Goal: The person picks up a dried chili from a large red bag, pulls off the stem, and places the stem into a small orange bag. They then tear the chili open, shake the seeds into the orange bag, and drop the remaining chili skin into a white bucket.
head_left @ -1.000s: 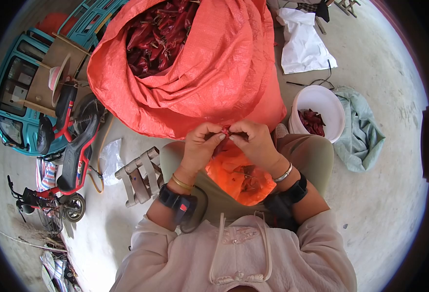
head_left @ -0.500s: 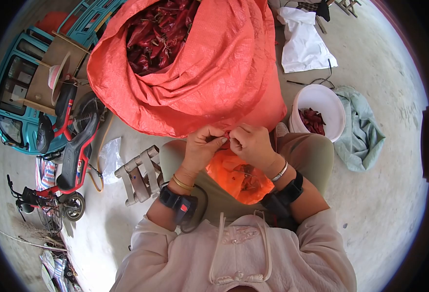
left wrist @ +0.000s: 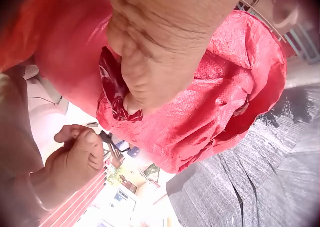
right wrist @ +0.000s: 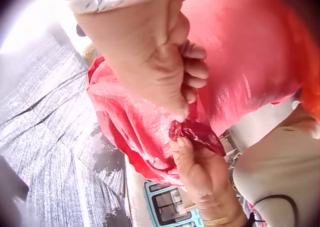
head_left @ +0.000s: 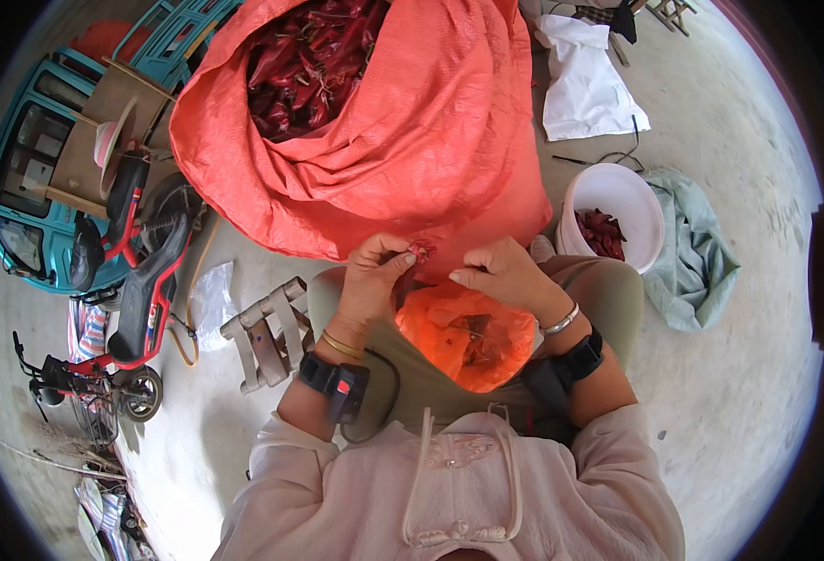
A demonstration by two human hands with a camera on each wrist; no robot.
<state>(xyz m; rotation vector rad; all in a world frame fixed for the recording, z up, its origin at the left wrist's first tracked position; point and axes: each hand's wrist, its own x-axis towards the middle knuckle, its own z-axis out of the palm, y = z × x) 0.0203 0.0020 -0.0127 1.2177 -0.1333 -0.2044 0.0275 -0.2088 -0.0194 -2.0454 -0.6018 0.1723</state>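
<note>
My left hand (head_left: 372,277) pinches a dried red chili pepper (left wrist: 114,82) between thumb and forefinger, in front of the big red sack. The pepper's wrinkled, broken-looking end (right wrist: 176,130) sticks out past the thumb. To the right, my right hand (head_left: 504,278) is apart from the pepper in the head view, its fingers curled and thumb against the forefinger; nothing shows in its grasp. Below both hands, an orange plastic bag (head_left: 421,323) lies open on the lap with small stem-like bits (head_left: 477,351) inside.
The red sack (head_left: 431,168), full of dried chilies (head_left: 309,75), stands directly ahead. A white bucket (head_left: 644,201) with some chilies sits at the right knee, beside a green sack (head_left: 697,271). On the left are a folding stool (head_left: 267,337) and a red-black scooter (head_left: 150,299).
The hands, together at the pepper half a second ago, have parted. The right hand has moved right and its fingers have come off the pepper; the left keeps hold and has shifted slightly left.
</note>
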